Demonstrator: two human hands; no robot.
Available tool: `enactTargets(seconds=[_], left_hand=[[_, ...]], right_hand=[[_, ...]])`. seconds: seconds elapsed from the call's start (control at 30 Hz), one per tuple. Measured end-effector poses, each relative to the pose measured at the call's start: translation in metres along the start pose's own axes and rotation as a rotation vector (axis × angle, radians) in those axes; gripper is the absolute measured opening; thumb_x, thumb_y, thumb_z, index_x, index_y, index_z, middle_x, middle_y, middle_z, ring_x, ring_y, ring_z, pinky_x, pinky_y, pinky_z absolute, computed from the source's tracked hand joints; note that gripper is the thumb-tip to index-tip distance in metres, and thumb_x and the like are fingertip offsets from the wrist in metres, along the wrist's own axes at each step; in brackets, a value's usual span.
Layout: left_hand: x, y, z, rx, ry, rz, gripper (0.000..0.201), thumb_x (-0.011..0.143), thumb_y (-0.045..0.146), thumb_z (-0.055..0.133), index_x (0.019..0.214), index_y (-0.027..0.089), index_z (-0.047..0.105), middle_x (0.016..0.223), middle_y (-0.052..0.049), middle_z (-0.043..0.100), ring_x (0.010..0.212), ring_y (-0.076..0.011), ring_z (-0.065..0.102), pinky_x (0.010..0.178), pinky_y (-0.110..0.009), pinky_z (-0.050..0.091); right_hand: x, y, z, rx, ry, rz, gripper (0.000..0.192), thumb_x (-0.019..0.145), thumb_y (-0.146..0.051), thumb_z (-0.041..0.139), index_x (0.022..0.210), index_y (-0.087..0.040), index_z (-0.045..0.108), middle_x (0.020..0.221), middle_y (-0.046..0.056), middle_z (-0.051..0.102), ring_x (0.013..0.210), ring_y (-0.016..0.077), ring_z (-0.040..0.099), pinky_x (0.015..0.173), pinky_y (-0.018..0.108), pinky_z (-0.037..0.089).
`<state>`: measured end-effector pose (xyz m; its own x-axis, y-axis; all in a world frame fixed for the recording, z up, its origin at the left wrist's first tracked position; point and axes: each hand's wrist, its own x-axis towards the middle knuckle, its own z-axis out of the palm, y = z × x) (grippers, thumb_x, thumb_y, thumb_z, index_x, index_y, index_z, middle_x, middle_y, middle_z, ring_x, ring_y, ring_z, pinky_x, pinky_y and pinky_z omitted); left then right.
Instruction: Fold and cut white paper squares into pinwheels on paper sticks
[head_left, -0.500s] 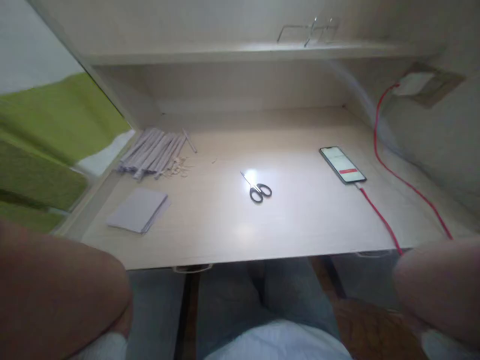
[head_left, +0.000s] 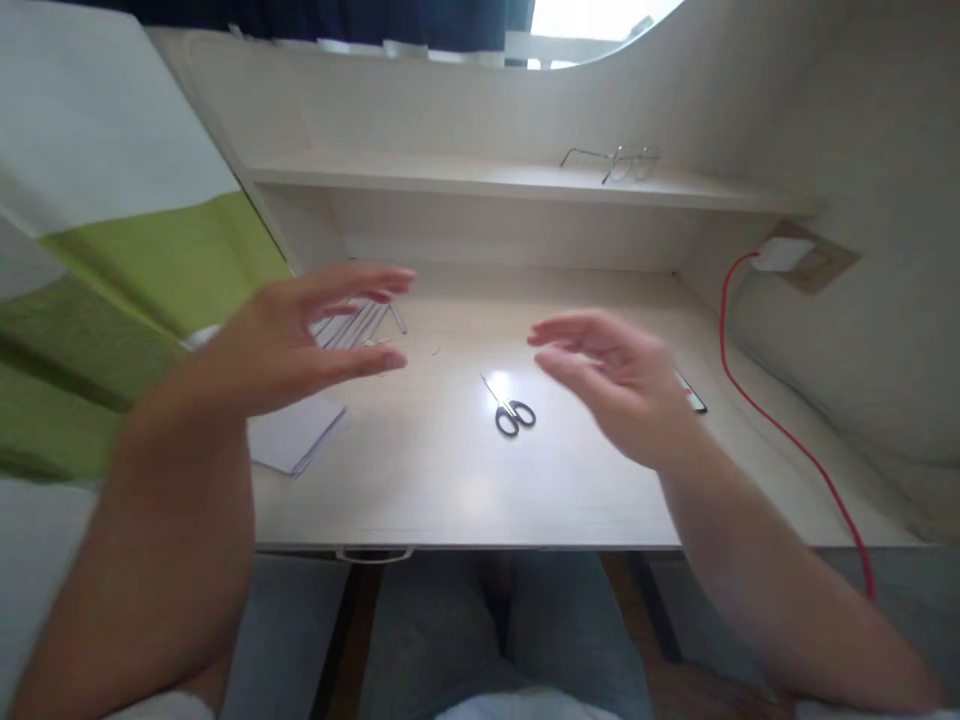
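My left hand [head_left: 300, 335] is raised over the left side of the desk, thumb and fingers apart, holding nothing. Behind it, partly hidden, lie several rolled paper sticks [head_left: 367, 322] with small tan rubber bands or scraps by their ends. A stack of pale paper sheets [head_left: 300, 437] lies below that hand. My right hand [head_left: 615, 380] hovers over the right side, with fingers curved, thumb apart and nothing between them. Between the hands, scissors [head_left: 511, 412] with black handles rest on the desk. A phone [head_left: 691, 392] is mostly covered by my right hand.
Eyeglasses [head_left: 630, 162] sit on the shelf [head_left: 450, 178] above the desk [head_left: 450, 490]. A red cable [head_left: 787, 425] runs from a white charger [head_left: 781, 254] at the wall, down the right side. A green and white curtain [head_left: 172, 250] hangs at left.
Both hands have come into view and risen over the desk; before, only parts of the arms showed at the lower corners. The camera view has tilted upward, showing a dark curtain and window.
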<state>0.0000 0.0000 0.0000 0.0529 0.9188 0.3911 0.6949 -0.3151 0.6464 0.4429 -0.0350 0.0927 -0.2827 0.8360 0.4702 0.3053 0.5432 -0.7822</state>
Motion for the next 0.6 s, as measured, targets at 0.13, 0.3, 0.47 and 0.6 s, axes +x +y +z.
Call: enactTargets(seconds=[0.13, 0.3, 0.47, 0.6], left_hand=[[0.054, 0.127, 0.036, -0.002, 0.001, 0.019, 0.048, 0.079, 0.052, 0.075, 0.117, 0.022, 0.076, 0.119, -0.008, 0.076, 0.108, -0.0276, 0.071, 0.099, -0.042, 0.056], [0.078, 0.086, 0.059, -0.011, 0.194, -0.042, 0.038, 0.084, 0.042, 0.068, 0.113, 0.019, 0.075, 0.107, -0.008, 0.079, 0.098, -0.0221, 0.073, 0.092, -0.033, 0.056], [0.094, 0.048, 0.092, 0.334, 0.018, -0.169, 0.034, 0.082, 0.042, 0.068, 0.106, 0.019, 0.077, 0.109, -0.006, 0.078, 0.098, -0.0197, 0.069, 0.091, -0.032, 0.052], [0.099, 0.043, 0.121, 0.41, -0.036, -0.201, 0.038, 0.086, 0.043, 0.064, 0.115, 0.02, 0.075, 0.121, -0.006, 0.074, 0.108, -0.0176, 0.062, 0.101, -0.03, 0.045]], right_hand=[[0.012, 0.065, 0.042, -0.158, -0.167, 0.13, 0.018, 0.093, -0.033, 0.069, 0.105, -0.021, 0.074, 0.107, 0.006, 0.078, 0.093, 0.0208, 0.074, 0.076, 0.033, 0.059], [0.016, 0.109, 0.06, -0.312, -0.136, 0.118, 0.02, 0.092, -0.032, 0.067, 0.105, -0.02, 0.074, 0.104, 0.007, 0.078, 0.091, 0.0216, 0.072, 0.078, 0.033, 0.056], [0.017, 0.127, 0.065, -0.378, -0.117, 0.104, 0.017, 0.087, -0.03, 0.069, 0.099, -0.02, 0.075, 0.095, 0.007, 0.077, 0.087, 0.0236, 0.07, 0.076, 0.034, 0.052], [0.013, 0.14, 0.065, -0.382, -0.101, 0.138, 0.019, 0.086, -0.03, 0.068, 0.1, -0.019, 0.075, 0.092, 0.006, 0.076, 0.085, 0.0228, 0.069, 0.076, 0.034, 0.051]])
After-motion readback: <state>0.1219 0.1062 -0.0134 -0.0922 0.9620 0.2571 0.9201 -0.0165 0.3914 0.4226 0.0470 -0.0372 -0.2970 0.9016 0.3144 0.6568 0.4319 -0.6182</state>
